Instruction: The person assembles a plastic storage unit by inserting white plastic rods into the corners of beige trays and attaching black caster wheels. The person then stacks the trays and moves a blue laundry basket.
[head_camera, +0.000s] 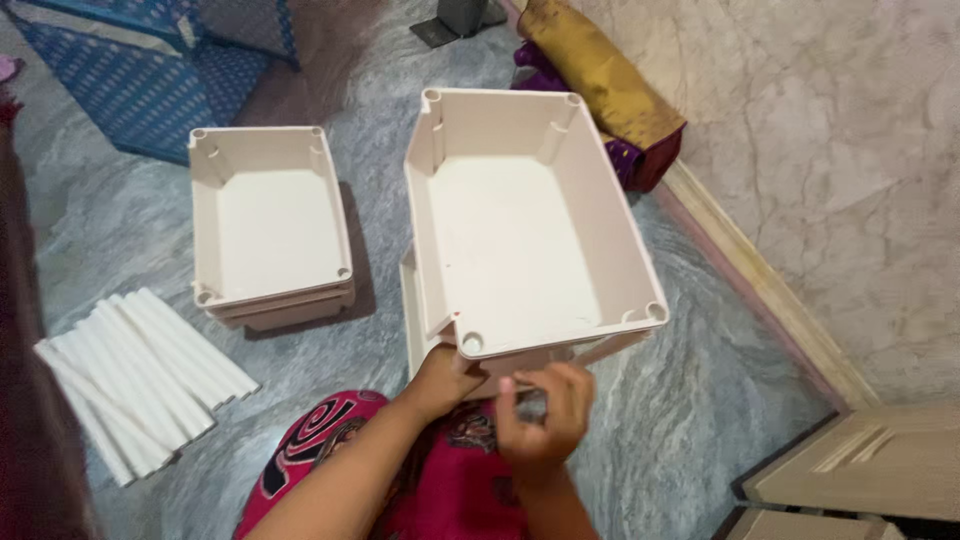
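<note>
Both hands (500, 395) grasp the cream tray's (520, 230) near edge, hiding their fingertips beneath it.

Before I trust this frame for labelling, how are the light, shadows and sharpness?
Head view: even, soft indoor light, no hard glare. The tray stack throws a dark shadow to its right on the marble floor. The large tray and white tubes read clearly but slightly soft. The right hand is a little blurred, the left hand less so. The left edge is dark and unfocused.
</note>
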